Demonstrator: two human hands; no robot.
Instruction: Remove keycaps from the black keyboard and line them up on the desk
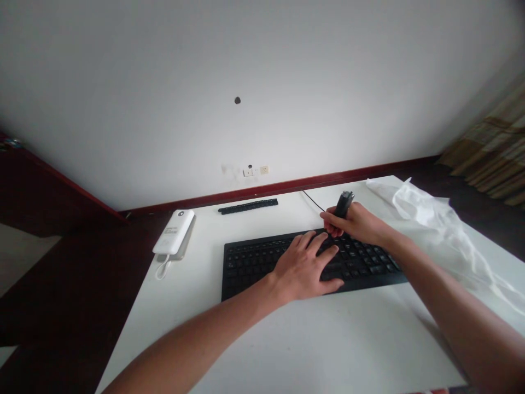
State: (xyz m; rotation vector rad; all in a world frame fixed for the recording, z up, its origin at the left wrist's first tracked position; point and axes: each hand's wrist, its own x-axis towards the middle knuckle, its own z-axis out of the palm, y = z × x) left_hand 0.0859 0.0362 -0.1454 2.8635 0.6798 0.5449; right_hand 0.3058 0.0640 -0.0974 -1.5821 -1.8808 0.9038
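Observation:
A black keyboard (246,268) lies on the white table (287,350). My left hand (307,265) rests palm down across its middle, fingers spread. Over the keyboard's back edge, my right hand (355,221) is closed around a black stick-like tool (343,204). The tool's upper end shows a greyish tip; its lower end is hidden by my fingers and the keys, so its exact kind cannot be told. A thin black cable (314,201) runs from beside my right hand to the table's back edge.
A black ridged strip (248,206) lies near the back edge. On the left, a white power bank (174,232) with a looped cable (163,269) lies over a grey flat object. A crumpled white plastic bag (435,219) covers the right side. Wall sockets (264,170) sit beyond the table.

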